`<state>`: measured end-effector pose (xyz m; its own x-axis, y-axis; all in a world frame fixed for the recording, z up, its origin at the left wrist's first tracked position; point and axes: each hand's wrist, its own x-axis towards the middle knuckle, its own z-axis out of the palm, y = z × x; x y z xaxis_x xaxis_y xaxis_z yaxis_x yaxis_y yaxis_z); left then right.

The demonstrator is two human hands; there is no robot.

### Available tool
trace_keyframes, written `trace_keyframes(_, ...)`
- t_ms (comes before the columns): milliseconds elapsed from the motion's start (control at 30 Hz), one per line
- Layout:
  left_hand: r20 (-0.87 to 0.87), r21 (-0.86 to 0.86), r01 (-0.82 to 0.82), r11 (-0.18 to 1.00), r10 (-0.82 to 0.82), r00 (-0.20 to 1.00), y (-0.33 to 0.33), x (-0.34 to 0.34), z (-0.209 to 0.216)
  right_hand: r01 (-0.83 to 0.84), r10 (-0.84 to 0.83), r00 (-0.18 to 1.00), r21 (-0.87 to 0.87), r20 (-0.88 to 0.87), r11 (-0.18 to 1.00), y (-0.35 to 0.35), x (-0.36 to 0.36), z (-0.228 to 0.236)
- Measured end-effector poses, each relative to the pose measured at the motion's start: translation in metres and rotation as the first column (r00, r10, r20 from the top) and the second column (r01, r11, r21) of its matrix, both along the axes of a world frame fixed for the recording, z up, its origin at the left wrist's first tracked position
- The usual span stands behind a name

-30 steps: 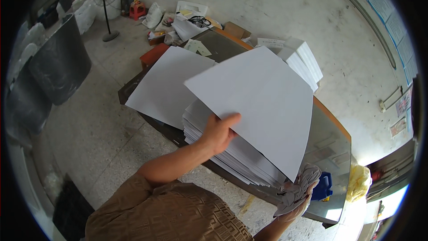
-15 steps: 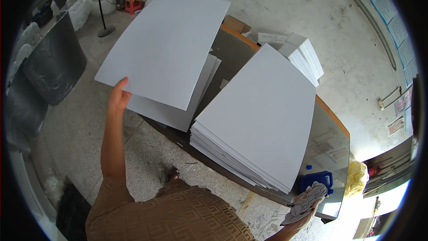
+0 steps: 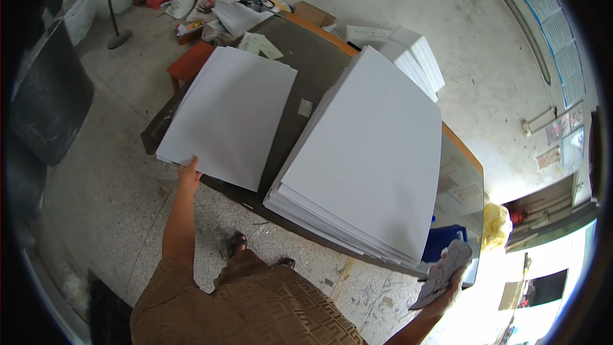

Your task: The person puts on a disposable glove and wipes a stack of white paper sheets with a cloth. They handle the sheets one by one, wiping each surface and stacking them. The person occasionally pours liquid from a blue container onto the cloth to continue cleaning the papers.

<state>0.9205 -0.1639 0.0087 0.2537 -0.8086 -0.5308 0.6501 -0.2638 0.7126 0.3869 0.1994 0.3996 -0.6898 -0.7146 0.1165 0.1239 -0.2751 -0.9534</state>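
My left hand (image 3: 189, 171) pinches the near edge of a white sheet (image 3: 233, 112), thumb on top and fingers underneath. That sheet lies on a low pile of similar sheets at the left of the dark table (image 3: 290, 112). A taller stack of large white sheets (image 3: 370, 160) stands to its right, with layered edges showing along the near side. In my right hand (image 3: 455, 286), a crumpled grey cloth (image 3: 446, 271) is gripped beside the table's right end. Right behind the cloth is a blue plastic jug (image 3: 440, 243), partly covered by it.
White foam blocks (image 3: 415, 61) lean behind the tall stack. Papers and a black cable (image 3: 257, 3) lie at the table's far end, near a red-brown stool (image 3: 189, 62). A yellow bag (image 3: 496, 227) sits past the right end. Dark curved panels (image 3: 54, 96) stand at left.
My left hand has lowered the raised white sheet onto the left pile, moving it nearer. The far end of the table has come into view. My right hand still holds the cloth.
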Motion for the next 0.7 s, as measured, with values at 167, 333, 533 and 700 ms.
trace_keyframes(167,0.94,0.18,0.262,0.948,-0.244,0.238,0.036,0.003,0.052,0.222,-0.133,0.911,0.195,-0.39,0.955,-0.033,0.035,0.012)
trace_keyframes(333,0.778,-0.553,0.626,0.55,0.609,0.152,0.117,-0.113,0.222,-0.067,0.178,0.362,0.165,-0.915,0.984,-0.111,0.079,0.03)
trace_keyframes(533,0.596,-0.543,0.823,0.169,0.767,0.236,0.132,-0.183,0.26,-0.279,0.242,0.079,0.211,-0.967,0.937,-0.211,0.154,0.04)
trace_keyframes(700,0.591,-0.579,0.802,0.145,0.752,0.291,0.123,-0.195,0.252,-0.27,0.255,-0.081,0.267,-0.964,0.925,-0.248,0.179,-0.011)
